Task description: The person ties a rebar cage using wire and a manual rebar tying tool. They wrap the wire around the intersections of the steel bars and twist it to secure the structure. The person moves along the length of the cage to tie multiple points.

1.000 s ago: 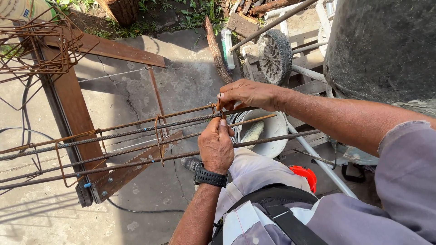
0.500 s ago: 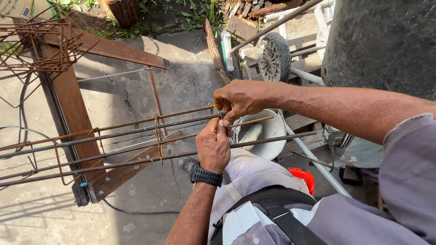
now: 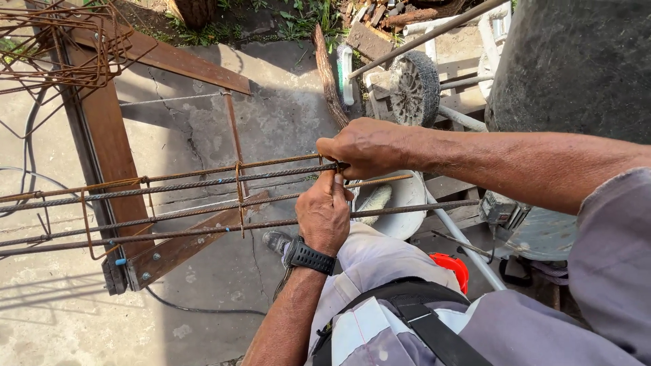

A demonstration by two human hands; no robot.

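The person stands over a long cage of rusty steel bars [image 3: 169,207] that runs in from the left edge, resting on a brown wooden frame [image 3: 108,146] set on the cracked concrete floor [image 3: 285,115]. The bars lie side by side, ringed at intervals by thin square loops [image 3: 237,196] of the same rusty metal.

The right hand [image 3: 363,146] comes in from the right, its fingers curled tight around the end of the upper bars, knuckles up. The left hand [image 3: 324,213], with a black watch [image 3: 310,257] on the wrist, sits just below it, closed around the bars with the thumb pointing up and touching the right hand. What exactly is pinched between the fingers is hidden by the hands themselves.

Under the bar ends lies a white bucket [image 3: 400,200], just beside the person's grey trouser leg. A small wheel [image 3: 413,88] leans further back, near a big dark drum [image 3: 576,61] at the upper right. A tangle of bent rusty wire [image 3: 61,41] fills the upper left corner.
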